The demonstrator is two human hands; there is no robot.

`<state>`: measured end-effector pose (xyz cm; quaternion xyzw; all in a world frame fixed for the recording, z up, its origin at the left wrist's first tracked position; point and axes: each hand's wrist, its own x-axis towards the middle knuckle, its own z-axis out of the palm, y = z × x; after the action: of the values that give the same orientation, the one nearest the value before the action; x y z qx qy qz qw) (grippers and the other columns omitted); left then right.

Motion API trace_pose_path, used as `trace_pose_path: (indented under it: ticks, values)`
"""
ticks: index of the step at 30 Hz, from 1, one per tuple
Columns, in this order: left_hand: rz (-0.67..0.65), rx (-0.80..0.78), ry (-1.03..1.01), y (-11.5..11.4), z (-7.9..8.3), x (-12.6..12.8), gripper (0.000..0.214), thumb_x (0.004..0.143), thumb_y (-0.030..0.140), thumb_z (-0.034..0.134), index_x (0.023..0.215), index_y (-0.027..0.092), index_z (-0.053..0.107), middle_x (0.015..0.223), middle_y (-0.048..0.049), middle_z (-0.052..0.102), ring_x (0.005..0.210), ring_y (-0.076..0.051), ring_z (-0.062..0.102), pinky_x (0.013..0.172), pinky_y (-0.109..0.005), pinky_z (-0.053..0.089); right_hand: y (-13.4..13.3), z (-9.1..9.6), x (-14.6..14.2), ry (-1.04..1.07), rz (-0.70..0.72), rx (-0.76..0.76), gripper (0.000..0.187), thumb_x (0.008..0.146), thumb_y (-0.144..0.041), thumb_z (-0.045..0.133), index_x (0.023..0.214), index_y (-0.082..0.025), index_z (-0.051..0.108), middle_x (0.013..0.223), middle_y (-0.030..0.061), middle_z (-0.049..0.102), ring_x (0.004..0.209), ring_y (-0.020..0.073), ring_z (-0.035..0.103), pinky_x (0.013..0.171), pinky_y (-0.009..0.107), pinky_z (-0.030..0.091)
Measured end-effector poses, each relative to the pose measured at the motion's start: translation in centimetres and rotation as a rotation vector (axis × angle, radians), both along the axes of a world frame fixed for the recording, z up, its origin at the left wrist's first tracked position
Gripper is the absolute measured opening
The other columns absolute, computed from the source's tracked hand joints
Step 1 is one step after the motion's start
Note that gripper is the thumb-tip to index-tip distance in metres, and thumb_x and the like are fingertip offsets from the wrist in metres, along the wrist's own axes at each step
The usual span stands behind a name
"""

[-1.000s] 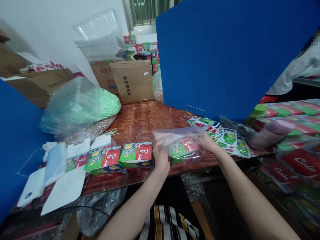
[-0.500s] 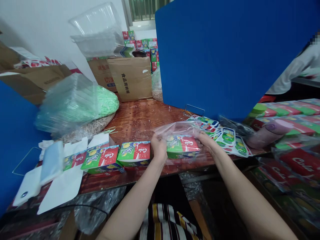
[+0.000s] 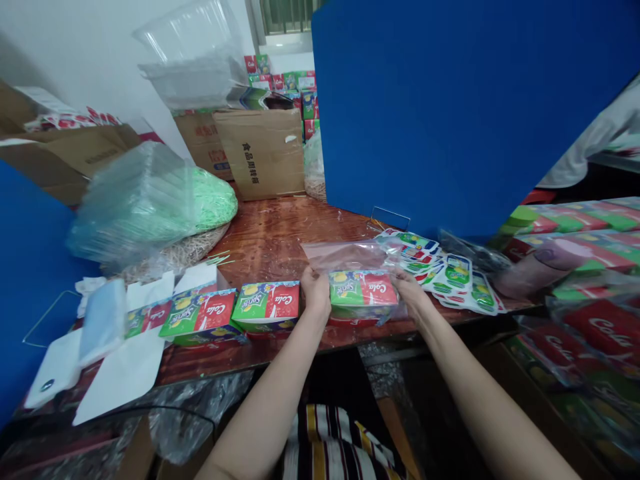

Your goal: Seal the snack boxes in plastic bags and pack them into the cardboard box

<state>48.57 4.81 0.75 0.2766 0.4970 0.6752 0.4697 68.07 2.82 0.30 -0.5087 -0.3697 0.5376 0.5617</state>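
Observation:
A green and red Sprite and Cola box (image 3: 363, 289) sits inside a clear plastic bag (image 3: 353, 252) near the front of the table. My left hand (image 3: 317, 292) grips its left end, and my right hand (image 3: 407, 293) grips the right end through the film. The loose mouth of the bag lies on the far side, beyond the box. To the left of my left hand stand two more closed boxes, one (image 3: 267, 305) close by and another (image 3: 203, 316) beside it. An open box (image 3: 149, 319) with white flaps spread out comes after them.
Flat printed cards (image 3: 453, 277) lie to the right, by a pink bottle (image 3: 545, 265). A blue partition (image 3: 425, 120) rises behind. Green paper shred (image 3: 213, 199) in plastic and a brown carton (image 3: 260, 157) stand at the back. Bagged boxes (image 3: 600, 327) are stacked at right.
The bagged box has tipped down flatter toward the table, showing more of its top. My left hand has shifted slightly left, and the bag's mouth has spread out leftward.

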Motion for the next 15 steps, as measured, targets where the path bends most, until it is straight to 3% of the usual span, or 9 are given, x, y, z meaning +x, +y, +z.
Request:
trace_pose_path:
  ticks: [4,7,12,15]
  values:
    - [-0.037,-0.047,-0.035,-0.9,-0.5,-0.1,0.024,0.065,0.026,0.069,0.080,0.017,0.053,0.068,0.0040,0.057,0.060,-0.011,0.057,0.063,-0.023,0.046,-1.4,-0.2,-0.3,0.074,-0.084,0.030,0.050,0.044,-0.043,0.090,0.076,-0.021,0.059,0.067,-0.0024,0.062,0.055,0.0129,0.056,0.053,0.024,0.047]
    - [-0.037,-0.064,-0.004,-2.3,-0.6,-0.3,0.027,0.070,0.032,0.070,0.087,0.017,0.056,0.076,0.0019,0.060,0.069,-0.011,0.058,0.068,-0.023,0.046,-2.8,-0.1,-0.3,0.060,-0.153,0.102,0.046,0.052,-0.046,0.088,0.079,-0.020,0.062,0.071,-0.0024,0.060,0.060,0.0116,0.054,0.057,0.022,0.046]
    - [-0.094,-0.033,0.209,-5.9,0.1,-0.9,0.031,0.084,0.046,0.061,0.094,0.017,0.059,0.085,-0.0022,0.061,0.080,-0.013,0.057,0.074,-0.023,0.044,-5.3,0.4,0.0,-0.070,-0.114,0.177,0.038,0.068,-0.047,0.080,0.091,-0.020,0.066,0.090,0.0021,0.064,0.077,0.0144,0.057,0.069,0.024,0.047]
    - [-0.159,0.043,0.236,-8.1,0.8,-1.5,0.032,0.085,0.045,0.061,0.102,0.018,0.055,0.075,0.0025,0.054,0.067,-0.010,0.051,0.065,-0.021,0.041,-6.8,1.0,0.4,-0.057,-0.058,0.165,0.040,0.070,-0.042,0.081,0.100,-0.021,0.066,0.101,0.0045,0.063,0.087,0.0170,0.059,0.077,0.026,0.049]
